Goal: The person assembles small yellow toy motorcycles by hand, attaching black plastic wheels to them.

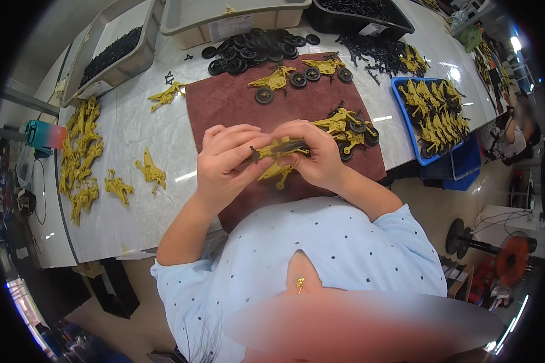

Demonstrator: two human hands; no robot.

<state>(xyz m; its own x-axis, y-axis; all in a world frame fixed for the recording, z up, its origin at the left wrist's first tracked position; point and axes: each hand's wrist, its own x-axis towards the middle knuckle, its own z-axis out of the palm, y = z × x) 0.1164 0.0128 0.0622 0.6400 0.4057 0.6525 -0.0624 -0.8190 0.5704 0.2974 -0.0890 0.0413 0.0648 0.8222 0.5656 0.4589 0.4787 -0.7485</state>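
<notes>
Close in front of my body, both hands hold a yellow toy motorcycle with black parts above a dark red cloth. My left hand pinches its left end, and my right hand has its fingers closed round the right end, where a dark wheel-like part shows. Another yellow piece appears just below; whether it belongs to the held toy, I cannot tell. Beside my right hand, several yellow motorcycles with black wheels lie on the cloth. Farther back on it are two wheeled motorcycles.
Loose black wheels are heaped at the cloth's far edge. Yellow motorcycle bodies pile up on the left. Small black parts lie at the back right. A blue tray holds motorcycles at right; grey bins stand behind.
</notes>
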